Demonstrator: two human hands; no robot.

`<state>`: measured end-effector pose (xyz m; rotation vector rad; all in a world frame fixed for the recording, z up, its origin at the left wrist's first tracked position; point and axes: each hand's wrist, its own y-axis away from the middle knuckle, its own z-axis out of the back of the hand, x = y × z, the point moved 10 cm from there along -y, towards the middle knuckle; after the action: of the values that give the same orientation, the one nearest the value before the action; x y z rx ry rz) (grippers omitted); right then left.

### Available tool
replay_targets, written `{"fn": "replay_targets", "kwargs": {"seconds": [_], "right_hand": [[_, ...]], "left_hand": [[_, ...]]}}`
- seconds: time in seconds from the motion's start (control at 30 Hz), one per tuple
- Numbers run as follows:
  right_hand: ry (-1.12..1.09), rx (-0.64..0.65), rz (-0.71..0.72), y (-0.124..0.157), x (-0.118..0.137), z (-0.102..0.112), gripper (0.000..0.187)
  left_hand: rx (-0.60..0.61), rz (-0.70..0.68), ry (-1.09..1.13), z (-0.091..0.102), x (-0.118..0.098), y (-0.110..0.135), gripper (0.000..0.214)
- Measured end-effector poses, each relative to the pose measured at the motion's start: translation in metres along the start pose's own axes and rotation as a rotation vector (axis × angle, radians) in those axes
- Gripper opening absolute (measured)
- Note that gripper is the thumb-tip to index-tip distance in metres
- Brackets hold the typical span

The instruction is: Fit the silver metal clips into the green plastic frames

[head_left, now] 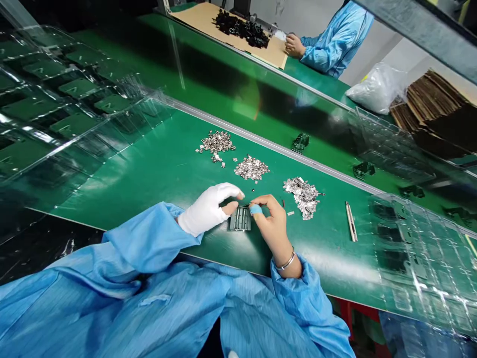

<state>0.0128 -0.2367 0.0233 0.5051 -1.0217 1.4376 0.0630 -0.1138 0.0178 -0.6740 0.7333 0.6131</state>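
Curled, our white-gloved left hand and bare, blue-wrapped right hand are at the dark, slotted, rectangular plastic part by the green worktop's near edge; whether either clasps it, we cannot tell. We should steady it flat, clear of silvery metal pieces beyond.

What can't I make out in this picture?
All in the head view:
Right hand: whether it pinches anything; its fingers hide the spot.
Dark slotted part: far right corner, behind fingers.
Metal pieces: individual shapes, too small.
Co-worker: head, cut off by top edge.
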Motion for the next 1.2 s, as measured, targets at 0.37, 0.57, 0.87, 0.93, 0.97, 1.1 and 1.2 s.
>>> {"fn": "replay_targets", "kwargs": {"seconds": [0.37, 0.57, 0.87, 0.93, 0.97, 1.1, 1.2], "right_hand": [[0.12, 0.122, 0.167, 0.002, 0.011, -0.024, 0.019], [0.077, 0.115, 0.113, 0.002, 0.006, -0.025, 0.016], [-0.037, 0.144, 0.037, 0.004, -0.002, -0.029, 0.018], [-0.113, 0.171, -0.014, 0.003, -0.009, -0.03, 0.018], [-0.165, 0.188, -0.054, 0.003, -0.014, -0.031, 0.018], [-0.323, 0.21, -0.225, 0.005, -0.032, -0.036, 0.019], [-0.304, 0.204, -0.224, 0.002, -0.031, -0.038, 0.017]], "left_hand": [[0.205, 0.252, 0.31, -0.035, 0.031, 0.008, 0.03], [0.2, 0.272, 0.284, -0.034, 0.031, 0.009, 0.033], [0.162, 0.294, 0.312, -0.036, 0.035, 0.008, 0.031], [0.157, 0.319, 0.331, -0.038, 0.038, 0.007, 0.032], [0.159, 0.326, 0.337, -0.039, 0.039, 0.007, 0.031], [0.154, 0.331, 0.374, -0.042, 0.04, 0.007, 0.027], [0.147, 0.328, 0.411, -0.045, 0.039, 0.005, 0.025]]}}
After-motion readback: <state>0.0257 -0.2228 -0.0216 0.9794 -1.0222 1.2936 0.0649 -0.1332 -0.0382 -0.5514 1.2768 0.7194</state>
